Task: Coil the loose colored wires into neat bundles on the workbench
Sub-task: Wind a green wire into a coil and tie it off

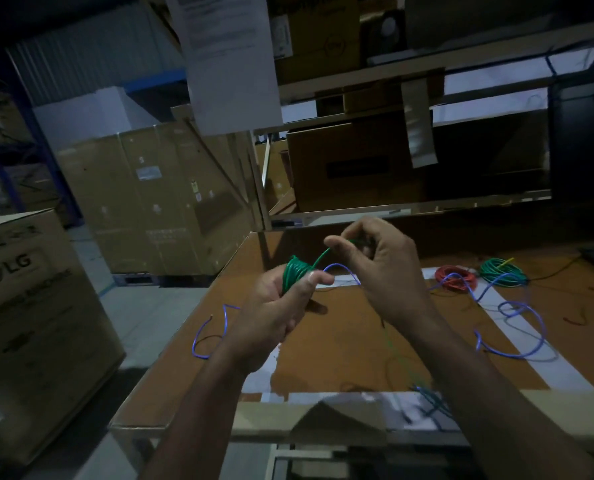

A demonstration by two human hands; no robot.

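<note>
2 green coils, 1 red coil.

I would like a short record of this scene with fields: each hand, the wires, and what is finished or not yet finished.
left hand: holds the green coil
right hand: pinches the green wire's free strand
finished bundles: red bundle and green bundle, side by side at the far right of the workbench
still loose: blue wire, spread across the bench
state: green coil partly wound, held above the bench
</note>
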